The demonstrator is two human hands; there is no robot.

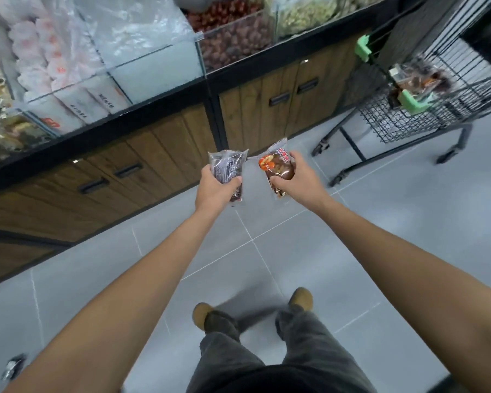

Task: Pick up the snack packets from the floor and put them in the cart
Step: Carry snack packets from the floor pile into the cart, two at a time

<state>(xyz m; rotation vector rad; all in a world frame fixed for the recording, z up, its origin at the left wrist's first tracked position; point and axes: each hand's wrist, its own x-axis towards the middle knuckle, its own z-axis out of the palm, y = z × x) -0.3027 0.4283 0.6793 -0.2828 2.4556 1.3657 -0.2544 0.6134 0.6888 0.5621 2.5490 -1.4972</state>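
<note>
Arms reach straight out in front of the person, bare to the elbow, over a grey tiled floor (380, 222). The left hand (214, 191) is wrapped tight around a clear plastic snack packet with dark purple food inside (228, 168). The right hand (298, 180) is wrapped tight around a clear plastic snack packet with an orange and red label and brown food inside (277, 168). The two packets are held up side by side at about 12 o'clock from the person's feet, close together but apart.

At about 2 o'clock stands a black wire shopping cart with green plastic corner pieces (425, 109). It is well apart from the hands. Some packets with brown and red food (425, 78) lie inside its basket.

From 9 o'clock to 1 o'clock runs a long shop counter with brown wooden doors and black handles (159, 154). On top of it sit clear bins (153, 63) holding white wrapped sweets, red-brown dried fruit and pale green snacks.

At about 8 o'clock, next to the left arm, a small shiny silver and black packet (13, 365) lies on the floor. It is blurry.

Down low are the person's grey trousers and tan shoes (301, 299).
</note>
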